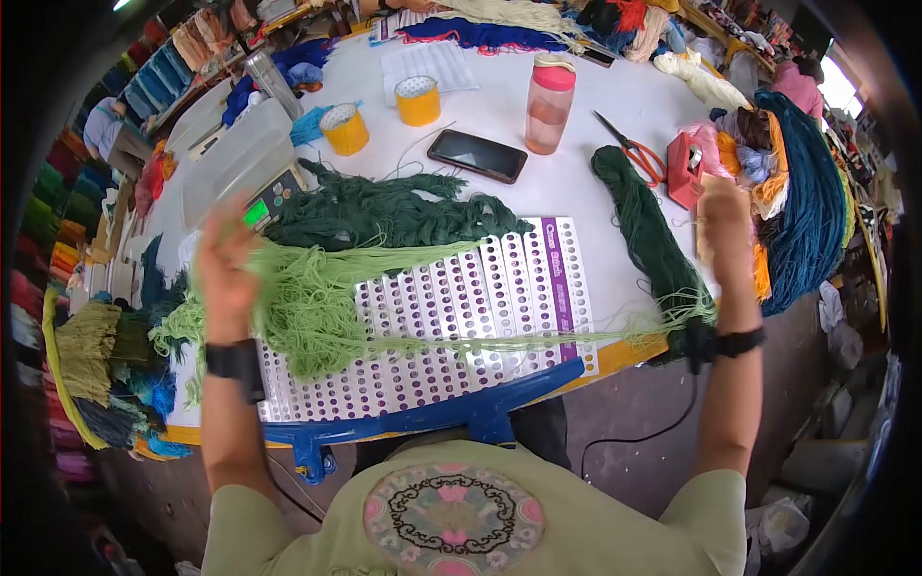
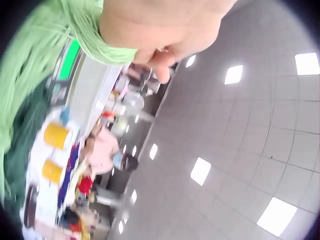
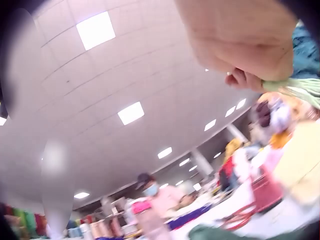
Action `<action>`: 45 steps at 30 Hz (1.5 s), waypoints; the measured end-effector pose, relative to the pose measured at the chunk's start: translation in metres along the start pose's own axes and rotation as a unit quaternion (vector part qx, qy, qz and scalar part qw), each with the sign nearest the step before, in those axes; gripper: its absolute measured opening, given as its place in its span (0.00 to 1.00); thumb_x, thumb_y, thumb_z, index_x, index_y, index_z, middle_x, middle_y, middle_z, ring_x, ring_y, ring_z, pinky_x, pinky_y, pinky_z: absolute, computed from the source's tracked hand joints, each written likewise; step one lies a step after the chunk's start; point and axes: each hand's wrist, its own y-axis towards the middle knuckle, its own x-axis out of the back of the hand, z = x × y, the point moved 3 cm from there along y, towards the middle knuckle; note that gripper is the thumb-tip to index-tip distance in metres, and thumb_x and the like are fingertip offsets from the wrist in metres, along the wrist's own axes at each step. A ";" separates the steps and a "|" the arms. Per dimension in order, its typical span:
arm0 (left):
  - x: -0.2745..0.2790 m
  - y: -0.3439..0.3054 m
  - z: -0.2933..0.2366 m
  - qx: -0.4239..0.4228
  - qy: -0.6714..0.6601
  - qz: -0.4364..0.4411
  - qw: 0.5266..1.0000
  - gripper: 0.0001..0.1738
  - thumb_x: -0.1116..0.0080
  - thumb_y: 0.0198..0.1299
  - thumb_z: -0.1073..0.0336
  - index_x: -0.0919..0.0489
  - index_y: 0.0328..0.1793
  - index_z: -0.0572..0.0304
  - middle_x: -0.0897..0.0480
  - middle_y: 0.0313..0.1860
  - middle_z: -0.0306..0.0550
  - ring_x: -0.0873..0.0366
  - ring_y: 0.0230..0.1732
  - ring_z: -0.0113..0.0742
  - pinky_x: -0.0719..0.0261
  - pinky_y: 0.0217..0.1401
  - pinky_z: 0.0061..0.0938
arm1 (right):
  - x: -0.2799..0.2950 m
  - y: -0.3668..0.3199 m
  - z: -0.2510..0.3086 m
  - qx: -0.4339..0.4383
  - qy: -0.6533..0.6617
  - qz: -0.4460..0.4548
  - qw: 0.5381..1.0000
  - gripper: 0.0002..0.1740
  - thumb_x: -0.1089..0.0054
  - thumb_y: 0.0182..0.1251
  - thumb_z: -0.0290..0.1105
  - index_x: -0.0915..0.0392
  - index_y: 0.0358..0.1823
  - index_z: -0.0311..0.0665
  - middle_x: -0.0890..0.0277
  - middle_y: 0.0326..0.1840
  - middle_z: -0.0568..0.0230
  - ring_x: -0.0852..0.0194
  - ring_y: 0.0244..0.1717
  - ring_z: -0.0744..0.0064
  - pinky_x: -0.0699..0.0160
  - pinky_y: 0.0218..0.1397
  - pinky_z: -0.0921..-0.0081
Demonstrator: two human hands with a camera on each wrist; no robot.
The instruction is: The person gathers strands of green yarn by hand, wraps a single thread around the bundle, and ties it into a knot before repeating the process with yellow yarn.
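Observation:
Light green thread (image 1: 307,298) lies in a loose heap at the table's left, and strands of it stretch right across the punched card sheet (image 1: 567,288). My left hand (image 1: 227,269), blurred in the head view, is raised over the heap; in the left wrist view this hand (image 2: 165,27) has curled fingers with green loops (image 2: 95,35) around it. On the right, my right hand (image 1: 727,230) is raised above the far strand ends; the right wrist view shows the hand (image 3: 245,40) curled round a pale green bundle (image 3: 295,87).
Dark green yarn (image 1: 375,211) lies behind the sheet, and a dark green skein (image 1: 643,221) at the right. Beyond are a phone (image 1: 477,156), a pink-lidded bottle (image 1: 549,106), two yellow tape rolls (image 1: 418,101), scissors (image 1: 645,158), a red dispenser (image 1: 684,171) and a scale (image 1: 274,199).

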 end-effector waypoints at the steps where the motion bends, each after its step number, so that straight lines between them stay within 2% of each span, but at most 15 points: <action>1: -0.033 0.015 0.052 -0.019 -0.016 -0.098 0.995 0.20 0.48 0.66 0.65 0.29 0.63 0.64 0.20 0.40 0.42 0.32 0.24 0.18 0.33 0.22 0.14 | -0.069 0.001 0.076 -0.031 -0.126 0.100 0.986 0.08 0.54 0.67 0.25 0.26 0.43 0.36 0.28 0.28 0.68 0.30 0.32 0.78 0.29 0.36 0.77; 2: -0.055 0.029 0.091 0.092 0.038 0.003 0.995 0.21 0.47 0.64 0.69 0.29 0.63 0.66 0.20 0.42 0.42 0.33 0.25 0.15 0.34 0.20 0.11 | -0.118 0.000 0.082 -0.066 -0.047 0.156 0.984 0.07 0.53 0.69 0.26 0.26 0.45 0.39 0.28 0.27 0.73 0.32 0.28 0.84 0.30 0.32 0.81; 3: -0.068 0.038 0.130 0.177 0.060 0.015 0.982 0.21 0.48 0.65 0.70 0.32 0.64 0.66 0.21 0.44 0.42 0.33 0.25 0.14 0.41 0.15 0.05 | -0.153 -0.001 0.111 -0.170 -0.013 0.227 0.959 0.06 0.52 0.70 0.26 0.26 0.44 0.39 0.28 0.25 0.73 0.32 0.24 0.84 0.30 0.28 0.82; 4: -0.066 0.046 0.163 0.242 0.129 0.005 0.962 0.18 0.48 0.65 0.71 0.28 0.60 0.66 0.21 0.46 0.43 0.33 0.25 0.14 0.41 0.16 0.05 | -0.183 -0.010 0.104 -0.144 0.052 0.257 0.954 0.05 0.53 0.72 0.27 0.26 0.41 0.40 0.30 0.22 0.74 0.33 0.21 0.84 0.33 0.24 0.82; 5: -0.069 0.047 0.189 0.262 0.256 -0.014 0.930 0.15 0.38 0.57 0.63 0.18 0.48 0.62 0.18 0.41 0.40 0.30 0.35 0.16 0.39 0.27 0.08 | -0.206 -0.016 0.091 -0.173 0.037 0.282 0.943 0.05 0.52 0.72 0.27 0.26 0.38 0.39 0.32 0.21 0.73 0.33 0.22 0.85 0.33 0.25 0.82; 7: -0.062 0.054 0.232 0.294 0.364 -0.052 0.882 0.14 0.39 0.59 0.65 0.19 0.47 0.67 0.17 0.41 0.45 0.31 0.24 0.19 0.39 0.19 0.13 | -0.232 -0.024 0.072 -0.160 0.017 0.311 0.937 0.05 0.50 0.69 0.29 0.25 0.38 0.39 0.25 0.21 0.61 0.25 0.22 0.71 0.25 0.30 0.71; 12: -0.063 0.048 0.264 0.232 0.514 0.010 0.826 0.14 0.37 0.57 0.64 0.19 0.45 0.66 0.17 0.35 0.45 0.28 0.22 0.22 0.38 0.20 0.16 | -0.236 -0.028 0.072 -0.126 -0.064 0.307 0.941 0.06 0.48 0.68 0.35 0.24 0.40 0.44 0.21 0.25 0.56 0.23 0.24 0.57 0.24 0.34 0.65; 14: -0.068 0.049 0.265 0.187 0.561 0.035 0.805 0.13 0.38 0.59 0.65 0.19 0.45 0.66 0.17 0.34 0.45 0.28 0.22 0.22 0.39 0.20 0.16 | -0.236 -0.030 0.072 -0.125 -0.029 0.299 0.946 0.04 0.49 0.70 0.31 0.26 0.39 0.41 0.26 0.21 0.63 0.28 0.21 0.70 0.28 0.29 0.72; 15: -0.069 0.050 0.265 0.195 0.498 0.016 0.845 0.12 0.39 0.60 0.66 0.19 0.45 0.67 0.17 0.34 0.45 0.29 0.21 0.22 0.39 0.19 0.16 | -0.236 -0.029 0.073 -0.121 0.006 0.290 0.949 0.03 0.49 0.71 0.28 0.27 0.37 0.39 0.31 0.17 0.71 0.34 0.19 0.82 0.32 0.25 0.80; 19: -0.077 0.057 0.269 0.183 0.375 -0.059 0.907 0.08 0.43 0.61 0.70 0.21 0.35 0.69 0.21 0.24 0.45 0.30 0.16 0.24 0.39 0.16 0.19 | -0.233 -0.029 0.070 -0.143 0.066 0.285 0.946 0.03 0.48 0.71 0.29 0.28 0.41 0.39 0.30 0.16 0.70 0.35 0.18 0.83 0.33 0.24 0.80; 22: -0.076 0.065 0.276 0.190 0.377 -0.008 0.906 0.04 0.45 0.62 0.73 0.22 0.39 0.67 0.20 0.29 0.43 0.34 0.17 0.21 0.41 0.17 0.17 | -0.227 -0.024 0.083 -0.189 0.032 0.275 0.942 0.09 0.47 0.70 0.31 0.28 0.49 0.41 0.27 0.16 0.64 0.29 0.18 0.74 0.28 0.26 0.72; 24: -0.078 0.069 0.279 0.175 0.401 0.002 0.899 0.03 0.45 0.62 0.73 0.23 0.38 0.66 0.21 0.27 0.42 0.33 0.17 0.22 0.41 0.17 0.17 | -0.226 -0.021 0.087 -0.209 0.049 0.295 0.931 0.11 0.48 0.72 0.30 0.33 0.53 0.39 0.28 0.18 0.69 0.36 0.17 0.84 0.35 0.22 0.81; 32: -0.080 0.067 0.268 0.105 0.566 0.055 0.816 0.08 0.46 0.62 0.69 0.21 0.35 0.68 0.19 0.25 0.45 0.28 0.15 0.25 0.35 0.16 0.20 | -0.225 -0.022 0.074 -0.263 0.151 0.335 0.892 0.13 0.48 0.73 0.32 0.34 0.55 0.40 0.24 0.21 0.67 0.35 0.18 0.84 0.36 0.22 0.84; 37: -0.066 0.061 0.246 0.143 0.381 -0.044 0.913 0.11 0.45 0.64 0.65 0.21 0.40 0.67 0.17 0.28 0.48 0.29 0.15 0.26 0.35 0.17 0.18 | -0.221 -0.020 0.078 -0.281 0.169 0.347 0.879 0.14 0.48 0.72 0.33 0.35 0.55 0.41 0.21 0.24 0.65 0.34 0.21 0.85 0.34 0.26 0.86; 45: -0.063 0.059 0.257 0.119 0.419 -0.007 0.900 0.11 0.39 0.61 0.64 0.21 0.41 0.66 0.19 0.26 0.42 0.31 0.17 0.22 0.40 0.17 0.17 | -0.225 -0.023 0.073 -0.280 0.182 0.350 0.875 0.15 0.49 0.72 0.31 0.34 0.57 0.40 0.21 0.26 0.65 0.33 0.22 0.85 0.33 0.28 0.86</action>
